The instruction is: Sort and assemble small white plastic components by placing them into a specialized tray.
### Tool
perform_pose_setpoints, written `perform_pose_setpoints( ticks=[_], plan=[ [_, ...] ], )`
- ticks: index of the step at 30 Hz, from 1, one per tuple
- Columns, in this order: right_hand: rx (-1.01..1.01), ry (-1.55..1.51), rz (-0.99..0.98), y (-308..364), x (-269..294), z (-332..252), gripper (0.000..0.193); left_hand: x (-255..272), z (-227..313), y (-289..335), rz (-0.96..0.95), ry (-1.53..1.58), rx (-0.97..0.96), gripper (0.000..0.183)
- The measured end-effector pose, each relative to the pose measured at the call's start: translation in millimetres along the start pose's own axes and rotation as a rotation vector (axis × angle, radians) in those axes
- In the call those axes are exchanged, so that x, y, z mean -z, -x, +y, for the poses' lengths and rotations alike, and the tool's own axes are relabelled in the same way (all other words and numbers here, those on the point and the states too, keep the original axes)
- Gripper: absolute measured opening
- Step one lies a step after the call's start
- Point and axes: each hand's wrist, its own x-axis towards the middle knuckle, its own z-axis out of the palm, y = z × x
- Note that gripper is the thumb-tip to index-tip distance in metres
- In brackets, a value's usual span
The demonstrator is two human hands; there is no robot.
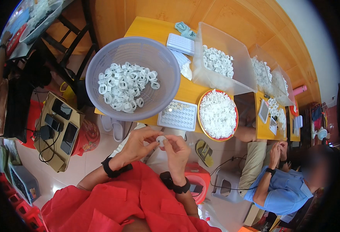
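Observation:
A small white round plastic part [161,139] is pinched between the fingertips of both hands, above my lap. My left hand [139,142] grips its left side, and my right hand [176,152] closes on it from the right. Just beyond them, at the table's front edge, lies a white tray [193,123] with rows of slots; small round discs sit in some of its far slots. To the left stands a big grey-purple colander [94,83] holding many white ring-shaped parts [125,87]. Right of the tray, small white pieces [217,114] fill a round red-and-yellow dish [236,120].
Clear plastic bins [237,83] of white parts line the back of the yellow table [148,29]. On the left, a cardboard box [57,164] holds several phones. A co-worker in a blue shirt [284,191] sits at right. A slipper [204,152] lies on the floor.

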Motion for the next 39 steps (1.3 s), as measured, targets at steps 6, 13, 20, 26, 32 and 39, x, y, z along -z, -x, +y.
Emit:
perform_pose_setpoints(
  ticks=[6, 13, 20, 26, 32, 39],
  plan=[
    [0.144, 0.262, -0.067, 1, 6, 2, 0.026, 5, -2, -3, -0.023, -0.374, -0.209, 0.029],
    [0.102, 0.279, -0.087, 4, 9, 5, 0.027, 4, -7, -3, -0.127, -0.613, -0.298, 0.024],
    [-0.022, 0.137, -0.087, 8, 12, 10, 0.024, 7, -11, -5, -0.209, -0.677, -0.356, 0.018],
    [-0.047, 0.031, -0.039, 8, 10, 10, 0.027, 3, -9, -4, -0.065, -0.556, -0.326, 0.026],
    [-0.01, -0.062, 0.003, 7, 3, 0, 0.019, 0, -8, 1, 0.028, 0.048, -0.021, 0.025],
    [0.138, 0.029, 0.044, 10, -9, -3, 0.018, -4, -3, 4, 0.067, 0.418, 0.118, 0.02]
  ],
)
